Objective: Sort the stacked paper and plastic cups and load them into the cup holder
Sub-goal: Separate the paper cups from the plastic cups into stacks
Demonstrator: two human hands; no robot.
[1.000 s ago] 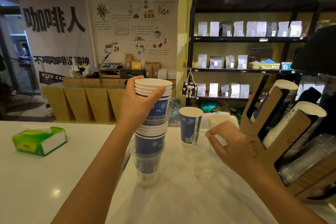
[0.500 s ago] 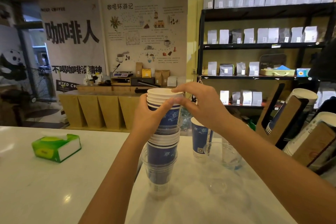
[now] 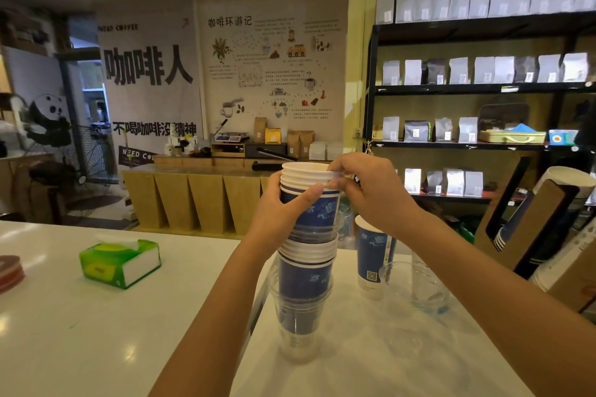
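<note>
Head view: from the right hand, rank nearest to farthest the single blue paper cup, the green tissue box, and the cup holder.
From the right hand:
1. Single blue paper cup, just below it.
2. Cup holder, off to the right.
3. Green tissue box, far left on the counter.

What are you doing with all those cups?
A person is sorting a tall mixed stack of cups standing on the white counter. The left hand grips the upper blue paper cups, while the right hand pinches the rim of the top cup. One blue paper cup and a clear plastic cup stand apart on the counter. The cardboard cup holder on the right already holds some cups.
</note>
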